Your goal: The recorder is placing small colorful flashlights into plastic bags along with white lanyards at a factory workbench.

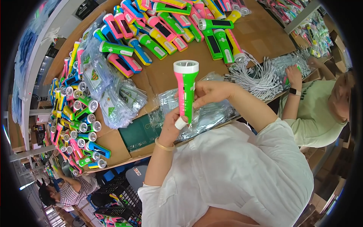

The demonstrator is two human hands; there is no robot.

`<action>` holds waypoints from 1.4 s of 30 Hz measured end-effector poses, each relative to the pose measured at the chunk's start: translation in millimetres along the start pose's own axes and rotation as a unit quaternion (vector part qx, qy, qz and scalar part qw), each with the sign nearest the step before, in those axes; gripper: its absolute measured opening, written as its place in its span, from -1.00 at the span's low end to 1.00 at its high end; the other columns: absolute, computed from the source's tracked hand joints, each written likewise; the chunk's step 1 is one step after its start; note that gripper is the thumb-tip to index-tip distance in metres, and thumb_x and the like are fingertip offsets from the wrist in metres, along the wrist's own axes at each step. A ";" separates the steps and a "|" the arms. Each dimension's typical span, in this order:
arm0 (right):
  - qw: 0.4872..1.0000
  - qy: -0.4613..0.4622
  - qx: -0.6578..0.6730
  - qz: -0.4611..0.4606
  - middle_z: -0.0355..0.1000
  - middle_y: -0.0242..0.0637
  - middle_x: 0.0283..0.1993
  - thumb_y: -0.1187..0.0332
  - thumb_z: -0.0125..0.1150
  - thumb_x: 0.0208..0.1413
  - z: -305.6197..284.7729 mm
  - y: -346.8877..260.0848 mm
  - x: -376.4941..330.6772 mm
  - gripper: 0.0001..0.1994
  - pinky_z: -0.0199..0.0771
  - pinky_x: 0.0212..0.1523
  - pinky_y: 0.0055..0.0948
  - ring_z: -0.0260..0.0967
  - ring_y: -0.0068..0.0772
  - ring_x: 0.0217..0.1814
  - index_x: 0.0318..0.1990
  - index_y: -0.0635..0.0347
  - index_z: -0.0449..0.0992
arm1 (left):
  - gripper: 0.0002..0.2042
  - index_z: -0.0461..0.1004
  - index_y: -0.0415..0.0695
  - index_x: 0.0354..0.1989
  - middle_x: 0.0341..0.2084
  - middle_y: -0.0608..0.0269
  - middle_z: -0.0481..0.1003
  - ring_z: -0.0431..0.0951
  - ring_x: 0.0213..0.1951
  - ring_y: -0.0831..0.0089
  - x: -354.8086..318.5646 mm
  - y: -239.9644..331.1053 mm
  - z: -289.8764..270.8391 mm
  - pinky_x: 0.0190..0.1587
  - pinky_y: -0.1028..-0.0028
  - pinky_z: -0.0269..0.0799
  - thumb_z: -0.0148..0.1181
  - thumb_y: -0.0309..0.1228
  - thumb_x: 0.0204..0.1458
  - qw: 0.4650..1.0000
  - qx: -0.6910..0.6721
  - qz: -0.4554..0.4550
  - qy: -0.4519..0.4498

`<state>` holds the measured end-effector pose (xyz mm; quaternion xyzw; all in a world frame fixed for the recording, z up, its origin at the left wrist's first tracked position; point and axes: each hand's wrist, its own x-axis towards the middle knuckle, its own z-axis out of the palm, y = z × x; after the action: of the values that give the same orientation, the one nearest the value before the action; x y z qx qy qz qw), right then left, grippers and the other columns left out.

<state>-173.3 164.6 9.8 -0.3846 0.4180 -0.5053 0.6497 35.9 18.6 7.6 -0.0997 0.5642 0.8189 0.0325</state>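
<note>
A pink and green flashlight with a white head stands nearly upright in front of my chest, lens end up. My left hand is closed around its lower end; a white wrapping covers the thumb. From the right, my right hand grips the flashlight's middle, thumb at its side and fingers partly hidden behind it. Below the hands lie clear plastic bags, spread along the near edge of the table.
Many colourful flashlights cover the far side of the cardboard-topped table, with more piled at left. Printed plastic bags lie at left, white cables at right. A co-worker sits at right; a black crate stands below.
</note>
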 end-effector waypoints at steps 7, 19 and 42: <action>0.964 0.243 -0.087 -0.066 0.31 -0.13 0.22 0.27 0.45 0.08 55.2 -37.5 -4.6 -0.19 0.49 -0.02 -0.40 0.41 -0.43 -0.07 0.41 0.25 0.09 | -0.67 0.51 -0.25 -0.05 -0.29 0.38 0.53 0.45 -0.29 0.59 2.3 2.4 23.9 -0.19 0.54 0.40 0.40 -0.37 0.08 0.984 0.059 -0.010 0.170; 0.872 0.427 -0.067 -0.230 0.43 -0.32 0.00 0.42 0.33 0.20 37.1 -57.0 -47.4 -0.53 0.51 0.09 -0.36 0.45 -0.50 0.04 0.17 0.30 0.27 | -0.81 0.53 -0.26 -0.22 -0.29 0.09 0.50 0.52 -0.28 0.30 -6.5 16.3 21.4 -0.17 0.45 0.44 0.30 -0.59 -0.05 0.879 0.408 0.234 0.079; 0.726 0.176 -0.664 -0.015 0.48 -0.19 -0.18 0.40 0.35 0.02 56.8 -55.5 -45.8 -0.59 0.45 -0.03 -0.18 0.44 -0.08 -0.02 0.05 0.14 0.42 | -0.84 0.61 -0.19 -0.35 -0.41 0.17 0.46 0.49 -0.37 0.26 -16.5 17.3 6.1 -0.31 0.43 0.42 0.35 -0.63 -0.16 0.847 0.392 0.336 0.126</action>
<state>-145.5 203.1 88.2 -0.6285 0.7475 -0.1671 0.1353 48.4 19.0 28.8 0.0144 0.8369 0.4704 -0.2795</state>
